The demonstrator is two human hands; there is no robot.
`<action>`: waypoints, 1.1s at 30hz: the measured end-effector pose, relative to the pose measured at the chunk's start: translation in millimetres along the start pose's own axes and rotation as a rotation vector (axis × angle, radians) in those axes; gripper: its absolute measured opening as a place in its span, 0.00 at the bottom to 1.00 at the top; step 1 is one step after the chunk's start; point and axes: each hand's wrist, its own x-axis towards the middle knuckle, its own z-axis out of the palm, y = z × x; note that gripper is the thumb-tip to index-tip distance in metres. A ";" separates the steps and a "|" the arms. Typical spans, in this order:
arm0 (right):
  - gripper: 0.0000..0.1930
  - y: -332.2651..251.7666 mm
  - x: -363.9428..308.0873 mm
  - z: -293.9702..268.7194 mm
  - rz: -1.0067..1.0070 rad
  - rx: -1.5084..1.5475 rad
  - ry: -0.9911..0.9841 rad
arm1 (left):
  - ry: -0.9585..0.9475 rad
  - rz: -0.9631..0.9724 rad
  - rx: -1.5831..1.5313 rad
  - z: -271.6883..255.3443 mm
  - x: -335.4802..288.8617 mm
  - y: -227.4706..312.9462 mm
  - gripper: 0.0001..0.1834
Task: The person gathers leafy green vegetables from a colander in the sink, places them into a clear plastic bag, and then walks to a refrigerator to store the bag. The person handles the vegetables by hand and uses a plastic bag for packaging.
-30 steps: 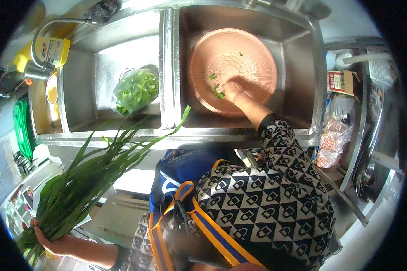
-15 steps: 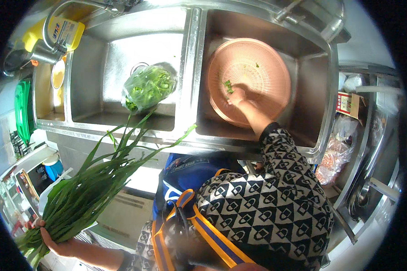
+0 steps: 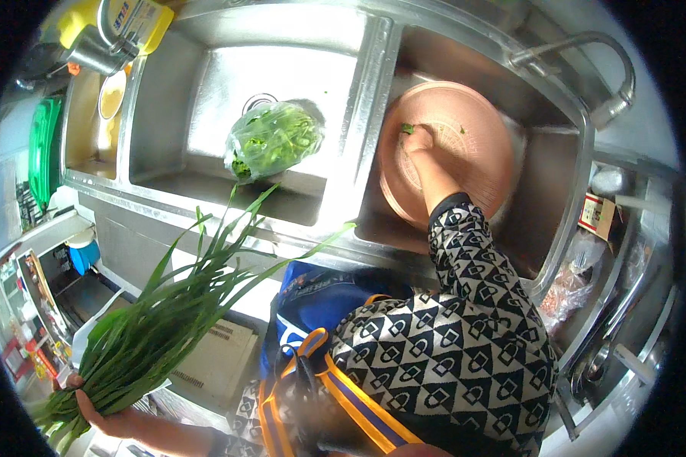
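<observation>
The right hand (image 3: pixel 421 141) pinches a green scrap (image 3: pixel 408 129) at the upper left of the pink basin (image 3: pixel 472 145) in the right sink, while the left hand (image 3: pixel 99 411), far down-left, grips 1 bundle of long green leaves (image 3: pixel 168 312) pointing up-right toward the sink.

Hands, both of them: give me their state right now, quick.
Left hand: closed around the stem end of a bunch of long green leaves.
Right hand: fingers pressed into the pink basin, pinching green scraps.

A bag of greens (image 3: pixel 273 141) is lying in the left sink basin (image 3: pixel 198 91); at 3 o'clock, a bowl (image 3: pixel 465 145) is sitting in the right basin (image 3: pixel 545 179).
</observation>
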 end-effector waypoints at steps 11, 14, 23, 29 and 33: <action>0.11 -7.4 12.1 -11.0 -0.139 -0.178 -0.153 | 0.011 -0.052 0.064 1.1 13.2 -8.7 0.31; 0.12 -14.7 1.5 -28.8 -0.102 -0.128 -0.155 | -0.031 -0.008 0.019 -1.8 14.6 -11.6 0.30; 0.12 -97.4 -96.9 -256.1 -0.111 1.158 -0.200 | -0.010 -0.020 -0.106 -51.7 35.4 -18.0 0.29; 0.13 -236.2 -167.8 -269.1 -0.424 0.948 -1.075 | 0.036 0.018 -0.150 -108.2 39.1 -17.2 0.29; 0.10 -300.3 -188.9 -159.7 -0.206 0.666 -1.424 | 0.108 0.017 -0.161 -136.3 37.4 -11.6 0.29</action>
